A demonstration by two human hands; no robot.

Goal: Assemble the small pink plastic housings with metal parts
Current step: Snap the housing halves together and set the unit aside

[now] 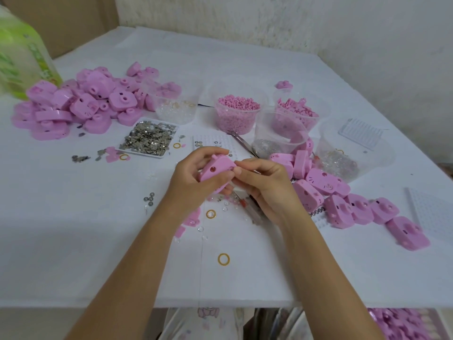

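**Pink housing assembly, mid-job at the bench**

So everything sits on a white table (85,253), and I'll place it all off the tray (148,139) of little metal bits.

Biggest thing is the pile (81,106) of pink housings, just left of the tray and a bit further back. Well off to the tray's right and closer to me, there's a row (343,200) of more housings, lying side by side and touching.

Right of the tray are the clear tubs. One (175,111) just behind it holds clear bits, then there's a tub of pink pellets (236,114), and further right more tubs.

The hands are right of the tray, on the near side and raised off the table. Left hand (193,182) has its fingers curled round one housing (215,171), gripping it from below and behind. Right hand (267,187) has its fingers bent, with thumb and fingertips pinching the housing's right corner. I can't tell if there's a small part in that pinch.

Tweezers (241,142) lie right of the tray, against the pellet tub. A yellow ring (223,259) sits well nearer me than the tray, by itself.
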